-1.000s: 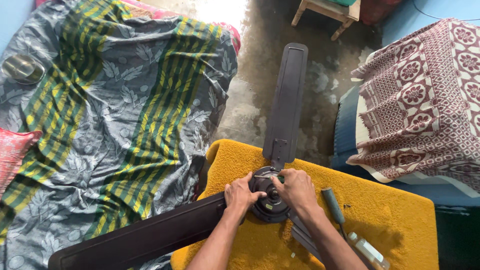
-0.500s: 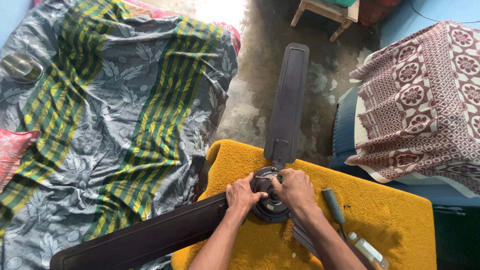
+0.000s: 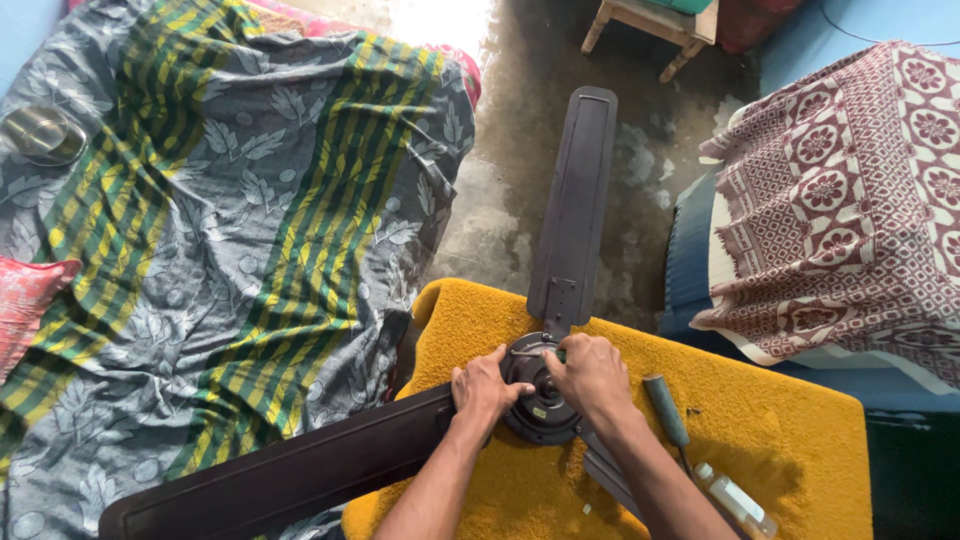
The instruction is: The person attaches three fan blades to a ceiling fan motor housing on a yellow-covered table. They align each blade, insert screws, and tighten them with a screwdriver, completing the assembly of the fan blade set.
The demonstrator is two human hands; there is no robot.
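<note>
1. Grey concrete floor lies between a bed under a grey leaf-print sheet with green and yellow stripes and a seat draped with a maroon and white flower-pattern cloth; nearest to the camera stands a worktop covered with a mustard-yellow towel.
2. On this towel rests the dark brown three-blade metal ceiling fan, its round black motor hub in the middle.
3. Left hand is curled on the hub's left edge, fingers pressed together, steadying it.
4. Right hand pinches a small thin metal piece on top of the hub; probably a pin or a tool tip, the view is too small to tell.
5. My judgement: the hub is heavy and stiff, the long blades bend easily, so hold at the hub.
6. Near the right forearm lie a grey-handled screwdriver and a small clear bottle.
</note>
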